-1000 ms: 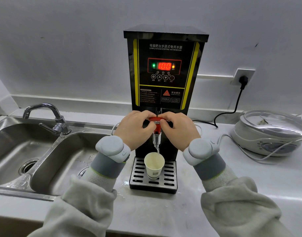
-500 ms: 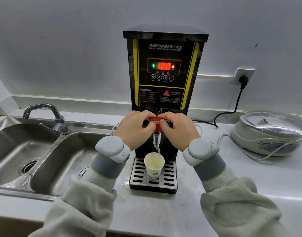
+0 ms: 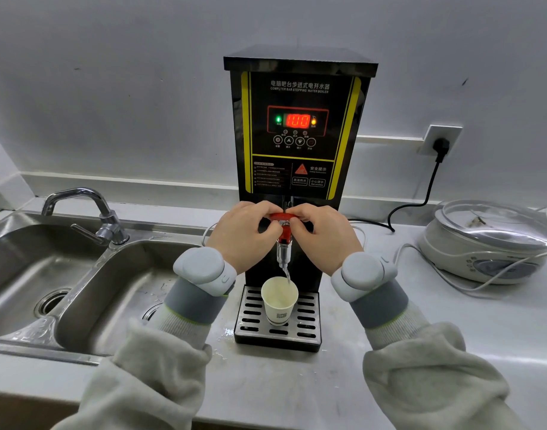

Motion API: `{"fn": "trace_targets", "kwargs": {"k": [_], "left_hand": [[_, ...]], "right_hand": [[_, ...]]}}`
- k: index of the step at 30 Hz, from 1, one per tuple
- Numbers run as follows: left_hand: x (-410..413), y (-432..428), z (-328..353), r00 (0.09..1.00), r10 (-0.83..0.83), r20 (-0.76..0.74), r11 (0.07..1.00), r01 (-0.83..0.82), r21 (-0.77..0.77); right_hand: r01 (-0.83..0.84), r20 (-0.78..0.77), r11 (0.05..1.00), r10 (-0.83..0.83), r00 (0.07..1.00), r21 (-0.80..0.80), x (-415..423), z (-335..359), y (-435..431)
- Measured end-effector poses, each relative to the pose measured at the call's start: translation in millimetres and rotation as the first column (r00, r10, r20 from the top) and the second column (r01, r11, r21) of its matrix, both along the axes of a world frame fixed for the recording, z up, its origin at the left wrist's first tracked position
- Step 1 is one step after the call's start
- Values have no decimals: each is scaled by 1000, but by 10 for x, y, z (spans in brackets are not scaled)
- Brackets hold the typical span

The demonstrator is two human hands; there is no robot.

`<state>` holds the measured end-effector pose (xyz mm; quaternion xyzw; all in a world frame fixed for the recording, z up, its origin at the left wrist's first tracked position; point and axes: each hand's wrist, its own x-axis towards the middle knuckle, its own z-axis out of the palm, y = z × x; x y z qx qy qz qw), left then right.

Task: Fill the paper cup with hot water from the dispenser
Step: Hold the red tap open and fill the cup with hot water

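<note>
A black and yellow hot water dispenser (image 3: 300, 97) stands on the counter, its red display reading 100. A white paper cup (image 3: 279, 301) stands upright on the slotted drip tray (image 3: 309, 321) right under the spout. A thin stream of water runs from the spout (image 3: 284, 255) into the cup. My left hand (image 3: 244, 235) and my right hand (image 3: 323, 237) both pinch the red tap handle (image 3: 283, 217) from either side, above the cup. Neither hand touches the cup.
A steel double sink (image 3: 80, 280) with a chrome faucet (image 3: 89, 212) lies to the left. A white cooker with a glass lid (image 3: 489, 240) and loose white cables sits at right. A black power cord (image 3: 421, 193) runs to a wall socket. Small water drops lie left of the tray.
Both hands stay on the red handle in the same place. Water keeps running into the cup; nothing else has moved.
</note>
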<state>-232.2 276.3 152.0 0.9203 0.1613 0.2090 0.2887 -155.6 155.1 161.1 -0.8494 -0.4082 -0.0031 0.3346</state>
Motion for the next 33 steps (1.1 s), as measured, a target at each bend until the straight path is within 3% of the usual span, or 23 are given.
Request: {"fn": "trace_targets", "kwargs": {"k": [33], "left_hand": [[-6,-15,11,1000,-3,3,1000,3,6]], "right_hand": [[2,6,1000,-2,1000,6,2,-12,2]]}}
